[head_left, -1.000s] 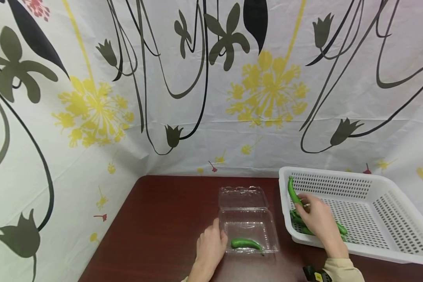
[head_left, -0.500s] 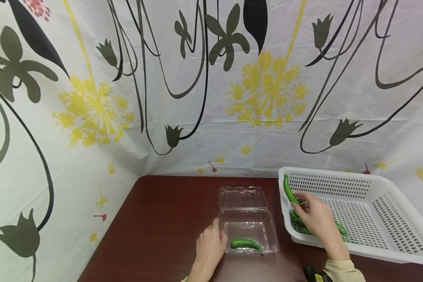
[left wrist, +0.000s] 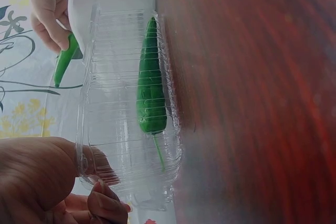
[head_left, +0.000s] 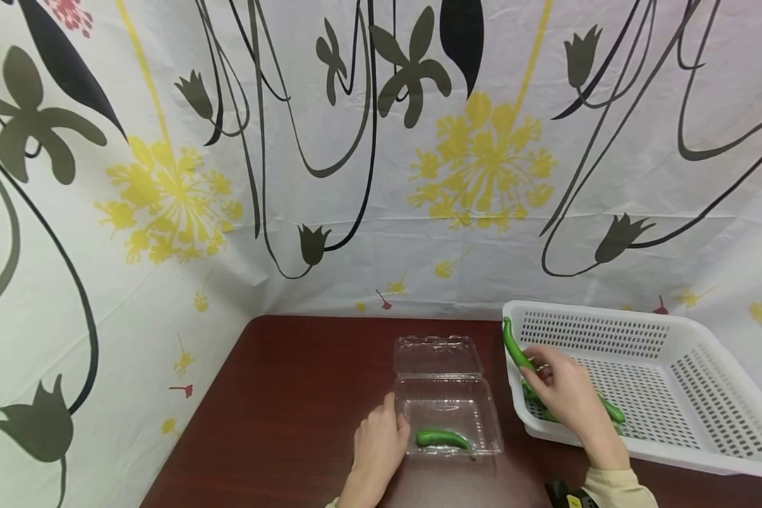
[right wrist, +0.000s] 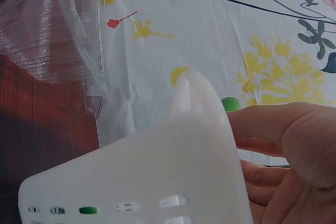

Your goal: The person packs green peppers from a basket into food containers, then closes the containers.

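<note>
My right hand (head_left: 565, 388) pinches a green chili pepper (head_left: 514, 344) over the left side of a white perforated basket (head_left: 616, 310). The pepper's far end points up and away, overlapping the basket's left rim in the head view. More green peppers (head_left: 613, 410) lie in the basket, partly hidden under that hand. To the left stands a clear plastic clamshell container (head_left: 447, 396) with its lid laid back. One green pepper (left wrist: 152, 87) lies inside it along the near side. My left hand (head_left: 379, 439) grips the container's left edge, thumb over the rim in the left wrist view.
The dark red-brown table (head_left: 305, 395) extends left of the container. A white cloth with printed flowers (head_left: 381, 176) hangs close behind and at the sides. The basket's raised wall (right wrist: 131, 171) stands between the right hand and the container.
My right hand has shifted slightly left with the pepper, whose far end has moved from inside the basket to its left rim. The left hand and the container have stayed put.
</note>
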